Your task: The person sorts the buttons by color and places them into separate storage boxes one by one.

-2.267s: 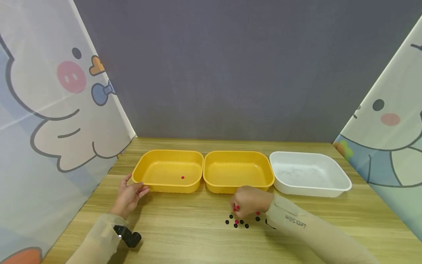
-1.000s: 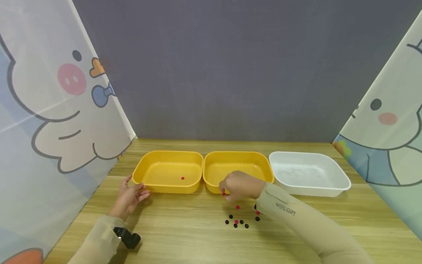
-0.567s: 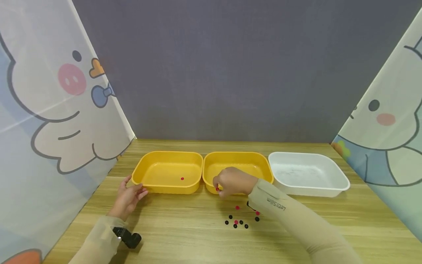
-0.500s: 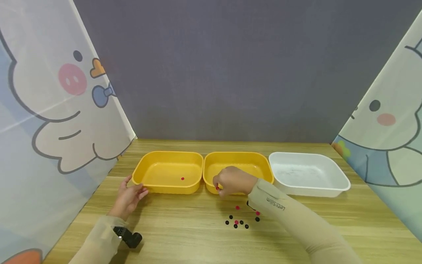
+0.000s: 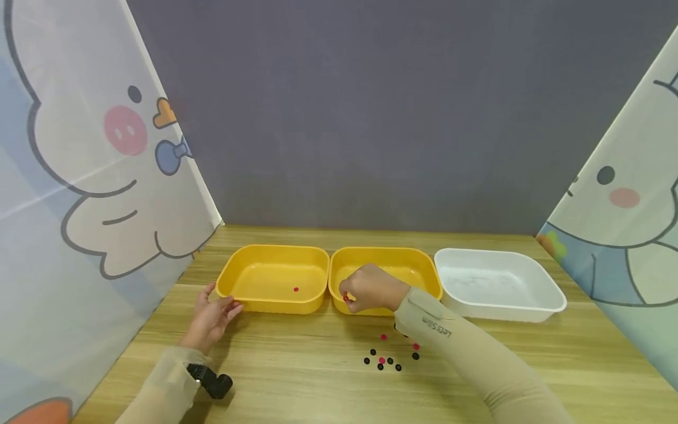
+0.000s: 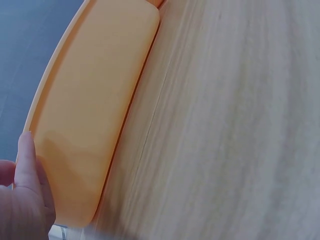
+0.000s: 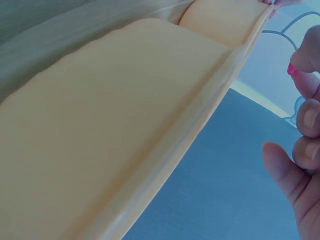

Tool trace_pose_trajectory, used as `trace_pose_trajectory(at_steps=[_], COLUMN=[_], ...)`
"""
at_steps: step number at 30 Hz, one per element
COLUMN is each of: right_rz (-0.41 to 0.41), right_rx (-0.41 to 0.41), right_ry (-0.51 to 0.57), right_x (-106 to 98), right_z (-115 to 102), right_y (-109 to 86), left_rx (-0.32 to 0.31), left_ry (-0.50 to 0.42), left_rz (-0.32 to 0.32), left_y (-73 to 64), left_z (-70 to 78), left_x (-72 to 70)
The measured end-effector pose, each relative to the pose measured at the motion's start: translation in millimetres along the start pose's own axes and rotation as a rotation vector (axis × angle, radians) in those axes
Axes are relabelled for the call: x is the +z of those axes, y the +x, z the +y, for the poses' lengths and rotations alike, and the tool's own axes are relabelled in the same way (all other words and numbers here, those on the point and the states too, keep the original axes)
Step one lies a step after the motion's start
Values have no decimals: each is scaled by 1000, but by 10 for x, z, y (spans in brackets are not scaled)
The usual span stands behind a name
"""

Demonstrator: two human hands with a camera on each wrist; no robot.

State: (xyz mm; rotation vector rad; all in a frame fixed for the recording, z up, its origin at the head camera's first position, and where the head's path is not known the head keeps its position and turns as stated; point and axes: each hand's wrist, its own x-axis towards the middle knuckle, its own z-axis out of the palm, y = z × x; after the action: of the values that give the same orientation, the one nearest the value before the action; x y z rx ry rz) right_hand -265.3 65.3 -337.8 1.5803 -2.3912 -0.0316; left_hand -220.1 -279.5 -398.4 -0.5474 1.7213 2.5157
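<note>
My right hand (image 5: 372, 287) pinches a small red disc (image 5: 346, 298) between thumb and fingertip, over the front-left part of the middle yellow tray (image 5: 402, 251). In the right wrist view the same red disc (image 7: 291, 69) shows at the fingertips, beyond the tray's rim, with the other fingers curled. My left hand (image 5: 210, 318) holds the front-left corner of the left yellow tray (image 5: 275, 305); in the left wrist view a finger (image 6: 26, 157) lies against its rim. One red disc (image 5: 296, 289) lies inside that tray.
On the wooden table in front of the middle tray lie several black discs (image 5: 398, 367) and a few red discs (image 5: 384, 337), some partly under the right sleeve (image 5: 455, 341). A white tray (image 5: 503, 312) stands at the right. Behind rises a grey partition (image 5: 339, 118).
My right hand has picked a red disc off the table and carried it up and left to the middle tray, slowing lately. My left hand has stayed at the left tray's corner.
</note>
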Motion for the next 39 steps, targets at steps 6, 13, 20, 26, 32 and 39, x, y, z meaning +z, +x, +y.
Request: trace_pose_trajectory(at_steps=[6,13,20,26,32,39], right_rz=[-41,-59,-88,-91,-85,-96], right_rx=[28,59,82,79,81,80], right_ry=[-7,20,56,55,74,83], right_x=[68,109,141,122,152,104], right_z=[-4,-16,-12,-39,-49,-32], right_y=[49,105,129,173,194,250], left_rx=[-8,0,12,28,28,32], left_ry=[12,4,-10,-16,-19,-21], left_rz=[8,15,12,9,13,20], left_y=[-2,9,26,16,8,7], left_z=[-26,-38,-35,-43,-26,-13], left_x=[-2,19,60,57,46,39])
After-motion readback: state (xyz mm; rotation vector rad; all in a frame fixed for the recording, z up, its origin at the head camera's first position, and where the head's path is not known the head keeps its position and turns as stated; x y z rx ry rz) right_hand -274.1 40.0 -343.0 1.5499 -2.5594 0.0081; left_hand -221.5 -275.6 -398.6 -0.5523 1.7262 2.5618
